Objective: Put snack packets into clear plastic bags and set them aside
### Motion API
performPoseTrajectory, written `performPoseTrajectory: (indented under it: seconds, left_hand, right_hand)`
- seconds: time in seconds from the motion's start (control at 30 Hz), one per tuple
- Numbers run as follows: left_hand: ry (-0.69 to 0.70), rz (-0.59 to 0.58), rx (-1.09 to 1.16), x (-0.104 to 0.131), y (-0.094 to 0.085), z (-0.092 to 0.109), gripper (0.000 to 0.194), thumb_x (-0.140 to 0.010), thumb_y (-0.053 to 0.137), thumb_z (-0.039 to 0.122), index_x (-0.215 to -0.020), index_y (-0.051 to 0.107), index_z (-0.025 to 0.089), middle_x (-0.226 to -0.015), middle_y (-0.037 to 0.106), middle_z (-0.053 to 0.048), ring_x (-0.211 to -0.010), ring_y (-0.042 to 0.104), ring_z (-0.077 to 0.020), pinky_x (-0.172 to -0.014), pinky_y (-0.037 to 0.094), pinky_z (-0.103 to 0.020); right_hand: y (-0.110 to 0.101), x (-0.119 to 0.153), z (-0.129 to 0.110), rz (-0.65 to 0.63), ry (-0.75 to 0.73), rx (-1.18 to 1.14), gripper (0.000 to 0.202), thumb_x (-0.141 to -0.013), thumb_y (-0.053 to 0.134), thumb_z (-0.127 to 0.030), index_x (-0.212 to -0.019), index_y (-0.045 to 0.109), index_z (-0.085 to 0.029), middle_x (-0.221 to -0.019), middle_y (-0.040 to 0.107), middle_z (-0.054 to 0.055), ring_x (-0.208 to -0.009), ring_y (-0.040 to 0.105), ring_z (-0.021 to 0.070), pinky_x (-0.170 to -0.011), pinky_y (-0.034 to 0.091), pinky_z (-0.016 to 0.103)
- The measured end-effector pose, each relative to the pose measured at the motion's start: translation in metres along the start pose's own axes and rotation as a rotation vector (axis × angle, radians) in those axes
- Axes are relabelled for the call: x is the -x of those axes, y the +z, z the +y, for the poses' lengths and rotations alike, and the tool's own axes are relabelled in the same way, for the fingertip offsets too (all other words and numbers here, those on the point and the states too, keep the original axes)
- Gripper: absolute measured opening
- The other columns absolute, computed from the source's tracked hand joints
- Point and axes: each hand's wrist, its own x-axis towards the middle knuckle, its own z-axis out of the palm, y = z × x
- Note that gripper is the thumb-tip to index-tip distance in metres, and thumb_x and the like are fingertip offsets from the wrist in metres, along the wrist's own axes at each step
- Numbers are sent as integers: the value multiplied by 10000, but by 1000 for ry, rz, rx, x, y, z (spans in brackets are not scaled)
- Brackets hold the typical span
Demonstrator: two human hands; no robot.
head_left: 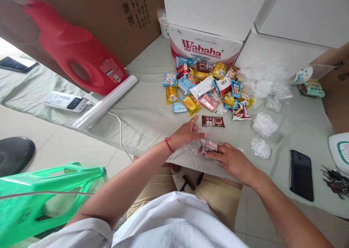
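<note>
My left hand (187, 133) pinches the upper edge of a clear plastic bag (194, 146) at the table's front edge, thumb and forefinger on the film. Inside or under that film lies a pinkish-brown wrapped snack (209, 145); its exact kind is hard to make out. My right hand (231, 160) grips the snack's right end through the film, with its fingers pressed on top. Just beyond both hands lies a brown cocoa biscuit packet (213, 121), untouched. Farther back spreads a pile of wrapped snacks (203, 84) in yellow, blue, red and white.
Crumpled clear bags (264, 80) and balled film (264, 124) sit right of the pile. A Wahaha carton (201, 40) stands behind. Leftward are a film roll (106, 102), a power bank (65, 102) with cable, and a red jug (81, 51). A black phone (301, 175) lies right.
</note>
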Motion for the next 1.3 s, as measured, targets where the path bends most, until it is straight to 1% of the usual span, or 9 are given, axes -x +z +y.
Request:
performPoseTrajectory:
  seconds: [0.17, 0.37, 0.53, 0.67, 0.77, 0.87, 1.0, 1.13, 1.3]
  left_hand:
    - [201, -186, -170, 10, -41, -6, 130, -771, 726, 288, -814, 808, 196, -769, 580, -36, -850, 553, -195, -874, 478, -374]
    - [298, -126, -503, 41, -81, -24, 270, -799, 622, 281, -536, 651, 224, -906, 690, -82, -1131, 572, -284, -1126, 406, -486]
    - [93, 214, -509, 37, -46, -20, 425, -957, 491, 456, -1257, 669, 212, -1503, 544, -118, -1511, 338, -317, -1254, 266, -561]
    - [47, -34, -841, 32, -16, -10, 281, -724, 813, 388, -937, 748, 217, -1675, 343, -74, -1595, -5, -440, -1247, 23, -692]
    - [98, -159, -804, 43, -13, -2, 72, -745, 734, 213, -777, 671, 199, -1531, 539, -81, -1535, 306, -387, -1239, 246, -605]
    - [-25, -97, -667, 55, -13, 10, 64, -774, 641, 171, -798, 596, 209, -969, 739, -57, -1008, 707, -252, -933, 544, -406]
    - [-332, -25, -72, 52, 5, 30, 166, -760, 647, 204, -754, 481, 214, -630, 616, 36, -505, 572, -109, -533, 441, -221]
    - [-381, 17, 384, 38, 37, 34, 114, -818, 595, 274, -848, 609, 165, -851, 742, -80, -647, 684, -143, -580, 498, -236]
    - [24, 83, -248, 37, 63, 12, 302, -829, 482, 111, -875, 761, 217, -1050, 789, -37, -1012, 712, -205, -956, 544, -352]
  right_hand:
    - [4, 0, 15, 91, -88, -209, 507, -1017, 437, -130, -1403, 650, -381, -1033, 685, 73, -889, 555, 198, -795, 496, 319]
    - [6, -2, 21, 129, -117, -308, 450, -1043, 421, -199, -1328, 703, -403, -1121, 713, 63, -915, 580, 197, -827, 492, 319]
    - [2, -4, 18, 111, -120, -310, 429, -1053, 413, -234, -1310, 721, -383, -986, 681, 75, -876, 554, 195, -800, 475, 312]
    - [-7, 0, 14, 87, -128, -339, 382, -1048, 454, -281, -1287, 743, -353, -905, 604, 73, -894, 546, 198, -823, 483, 328]
    - [-12, 4, 10, 90, -110, -396, 326, -1031, 534, -380, -1251, 767, -318, -927, 601, 77, -925, 558, 204, -862, 487, 347]
    - [-11, 3, 7, 138, -79, -421, 335, -1029, 543, -442, -1200, 792, -299, -924, 612, 77, -906, 568, 199, -865, 481, 352]
    - [-2, -5, 6, 180, -94, -383, 340, -1029, 539, -448, -1168, 805, -288, -904, 622, 73, -880, 560, 202, -856, 472, 361]
    - [3, -11, 4, 193, -88, -335, 324, -1019, 553, -423, -1144, 809, -269, -943, 635, 85, -913, 552, 221, -866, 480, 388]
    - [-9, 5, 9, 155, -59, -561, 337, -1010, 551, -452, -1146, 801, -271, -1095, 686, 98, -1015, 619, 235, -926, 514, 391]
